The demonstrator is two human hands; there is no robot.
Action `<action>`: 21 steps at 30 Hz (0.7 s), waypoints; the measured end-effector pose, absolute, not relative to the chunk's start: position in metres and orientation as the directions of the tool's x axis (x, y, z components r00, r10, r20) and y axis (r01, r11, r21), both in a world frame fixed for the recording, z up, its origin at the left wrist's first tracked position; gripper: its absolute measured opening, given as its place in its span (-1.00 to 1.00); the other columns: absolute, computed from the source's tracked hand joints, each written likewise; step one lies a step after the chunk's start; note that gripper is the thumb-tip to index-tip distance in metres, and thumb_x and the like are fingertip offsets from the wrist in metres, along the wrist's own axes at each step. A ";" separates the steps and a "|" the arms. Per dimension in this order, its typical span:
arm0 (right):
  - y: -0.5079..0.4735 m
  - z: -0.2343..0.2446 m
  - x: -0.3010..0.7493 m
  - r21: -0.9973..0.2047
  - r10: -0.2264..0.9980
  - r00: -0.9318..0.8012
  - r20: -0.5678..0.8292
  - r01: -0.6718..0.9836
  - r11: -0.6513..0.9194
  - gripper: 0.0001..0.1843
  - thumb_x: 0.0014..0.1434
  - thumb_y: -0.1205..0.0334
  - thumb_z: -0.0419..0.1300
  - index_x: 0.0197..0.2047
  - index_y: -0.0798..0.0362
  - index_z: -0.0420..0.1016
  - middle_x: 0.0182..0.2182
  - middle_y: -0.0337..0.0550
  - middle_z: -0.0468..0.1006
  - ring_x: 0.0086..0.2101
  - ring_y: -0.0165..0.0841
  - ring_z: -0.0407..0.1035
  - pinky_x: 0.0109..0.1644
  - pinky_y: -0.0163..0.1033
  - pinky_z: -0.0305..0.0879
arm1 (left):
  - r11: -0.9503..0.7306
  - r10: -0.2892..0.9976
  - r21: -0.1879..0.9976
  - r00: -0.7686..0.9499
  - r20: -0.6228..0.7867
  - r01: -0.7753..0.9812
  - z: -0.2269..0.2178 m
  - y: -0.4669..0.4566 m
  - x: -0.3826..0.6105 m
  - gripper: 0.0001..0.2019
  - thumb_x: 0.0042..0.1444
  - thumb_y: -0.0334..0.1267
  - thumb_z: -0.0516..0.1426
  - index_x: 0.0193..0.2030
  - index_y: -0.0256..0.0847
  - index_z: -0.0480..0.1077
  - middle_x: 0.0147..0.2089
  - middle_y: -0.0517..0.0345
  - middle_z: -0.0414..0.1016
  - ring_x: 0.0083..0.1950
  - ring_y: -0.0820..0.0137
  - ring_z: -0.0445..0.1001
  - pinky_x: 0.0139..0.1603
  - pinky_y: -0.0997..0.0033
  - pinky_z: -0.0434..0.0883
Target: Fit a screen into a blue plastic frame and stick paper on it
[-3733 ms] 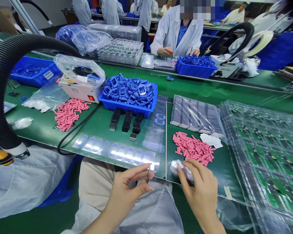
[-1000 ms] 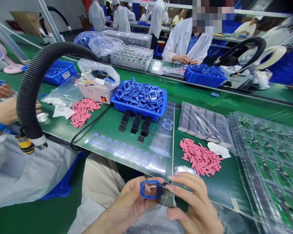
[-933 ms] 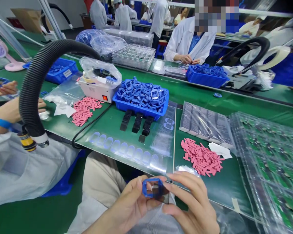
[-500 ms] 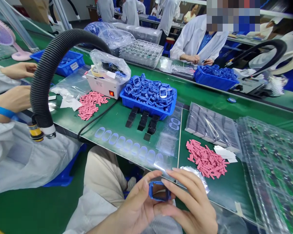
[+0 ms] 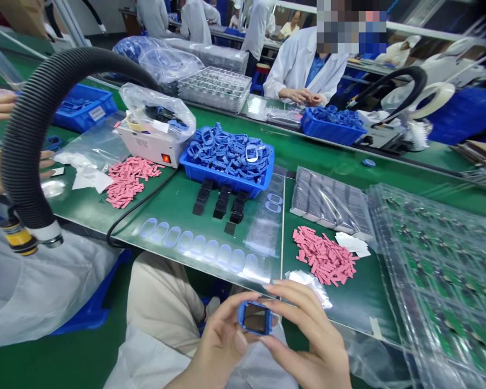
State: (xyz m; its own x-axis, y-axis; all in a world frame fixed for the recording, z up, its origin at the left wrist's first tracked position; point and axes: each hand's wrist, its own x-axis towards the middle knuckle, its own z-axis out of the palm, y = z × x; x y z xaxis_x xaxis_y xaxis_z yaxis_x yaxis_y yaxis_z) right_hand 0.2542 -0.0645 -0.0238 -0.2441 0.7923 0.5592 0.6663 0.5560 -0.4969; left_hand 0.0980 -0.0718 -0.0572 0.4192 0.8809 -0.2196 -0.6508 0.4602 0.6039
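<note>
Plastic (image 5: 310, 288) lies between the right hand (image 5: 314, 335) and pink strips (image 5: 324, 256).

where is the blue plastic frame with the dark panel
At bottom centre of the head view, the blue plastic frame is held between the left hand and right hand.

Blue frame (image 5: 242, 316), rounded outline, held up between your left hand (image 5: 223, 332) and right hand (image 5: 310, 335), just off the table's (image 5: 348, 302) near edge. Dark, glossy pane (image 5: 256, 319) fills its squarish opening. Face toward you, slightly tilted; too small to tell if flush.
</note>
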 end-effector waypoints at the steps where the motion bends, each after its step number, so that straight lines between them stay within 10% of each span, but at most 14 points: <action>1: -0.065 -0.024 0.253 -0.509 0.791 -0.237 0.563 0.655 0.559 -0.76 0.19 0.08 0.20 -0.17 0.07 0.49 -0.20 -0.03 0.58 -0.14 -0.23 0.45 -0.11 -0.15 0.44 | 0.404 0.906 0.668 0.376 -0.197 -0.625 -0.061 -0.072 0.099 -0.60 -0.08 0.03 0.28 -0.07 0.01 0.52 0.00 0.07 0.58 0.01 0.26 0.53 0.07 0.34 0.41; 5: -0.061 -0.026 0.273 -0.476 0.798 -0.208 0.565 0.708 0.521 -0.72 0.20 -0.05 0.14 -0.23 -0.04 0.51 -0.23 -0.15 0.62 -0.22 -0.27 0.51 -0.17 -0.22 0.48 | 0.355 0.934 0.702 0.265 -0.239 -0.617 -0.065 -0.071 0.105 -0.63 -0.14 0.05 0.31 -0.20 -0.07 0.57 -0.12 0.07 0.62 -0.07 0.32 0.55 -0.08 0.50 0.43; 13: 0.004 -0.069 0.415 -0.349 0.768 0.424 0.480 0.896 -0.276 -0.42 0.17 -0.21 0.01 -0.28 0.17 0.53 -0.41 0.08 0.56 -0.45 -0.16 0.42 -0.39 -0.10 0.29 | 0.506 0.854 0.492 0.332 -0.399 -0.709 -0.055 -0.069 0.111 -0.61 -0.24 0.00 0.38 -0.28 -0.18 0.58 -0.31 0.10 0.64 -0.29 0.41 0.58 -0.29 0.57 0.44; 21: 0.026 -0.069 0.437 -0.219 0.814 0.490 0.312 0.871 -0.440 -0.56 -0.03 -0.20 0.18 -0.48 0.04 0.56 -0.58 -0.01 0.50 -0.69 -0.33 0.20 -0.62 -0.24 0.01 | 0.514 0.854 0.443 0.387 -0.349 -0.734 -0.056 -0.071 0.106 -0.64 -0.23 -0.06 0.39 -0.28 -0.16 0.58 -0.31 0.15 0.65 -0.29 0.45 0.59 -0.32 0.59 0.41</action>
State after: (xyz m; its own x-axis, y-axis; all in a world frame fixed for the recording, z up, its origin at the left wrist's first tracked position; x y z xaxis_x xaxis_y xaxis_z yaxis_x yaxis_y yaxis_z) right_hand 0.4374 0.0259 -0.0691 0.4899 0.8141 0.3117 0.8708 -0.4403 -0.2186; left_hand 0.1058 -0.0707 -0.0562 0.3869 0.8535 -0.3491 -0.7344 0.5141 0.4432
